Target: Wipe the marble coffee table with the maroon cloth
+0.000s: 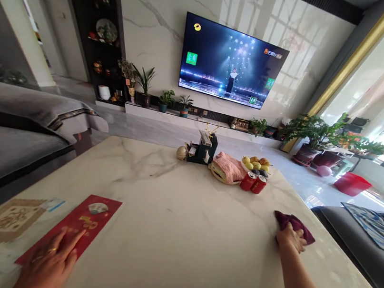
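On the marble tabletop (178, 238), left hand (52, 255) spreads over red envelope (104, 215), right hand (292, 237) over cloth (304, 229).

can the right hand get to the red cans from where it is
Probably yes: the right hand, on the dark red cloth, has only bare tabletop between it and the red cans.
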Available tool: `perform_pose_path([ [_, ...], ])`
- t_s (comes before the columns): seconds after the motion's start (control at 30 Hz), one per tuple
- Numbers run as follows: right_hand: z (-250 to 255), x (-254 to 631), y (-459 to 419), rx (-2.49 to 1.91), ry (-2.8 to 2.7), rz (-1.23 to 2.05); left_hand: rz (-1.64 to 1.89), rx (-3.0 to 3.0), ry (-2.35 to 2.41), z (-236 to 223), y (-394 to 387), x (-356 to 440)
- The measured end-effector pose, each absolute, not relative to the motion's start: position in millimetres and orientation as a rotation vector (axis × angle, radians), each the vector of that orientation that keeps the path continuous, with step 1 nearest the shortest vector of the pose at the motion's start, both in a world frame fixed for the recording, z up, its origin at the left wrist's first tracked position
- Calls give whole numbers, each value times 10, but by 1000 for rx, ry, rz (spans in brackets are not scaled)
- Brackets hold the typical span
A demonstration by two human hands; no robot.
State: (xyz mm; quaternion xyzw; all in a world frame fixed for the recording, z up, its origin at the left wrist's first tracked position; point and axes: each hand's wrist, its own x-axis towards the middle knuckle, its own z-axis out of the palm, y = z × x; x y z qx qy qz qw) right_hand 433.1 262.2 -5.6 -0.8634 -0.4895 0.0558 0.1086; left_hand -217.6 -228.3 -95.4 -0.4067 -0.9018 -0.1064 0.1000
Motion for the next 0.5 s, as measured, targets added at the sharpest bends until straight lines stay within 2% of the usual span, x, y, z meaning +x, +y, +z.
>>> perform_pose_path([
  [0.3, 70, 2495, 1849, -2261, -1979, 201, -178, -1205, -2680, -788, -2266, -1989],
  [0.5, 97, 926, 829, -1810, -2488, 278, -159, -1190, -2670, -724, -2256, -1924],
])
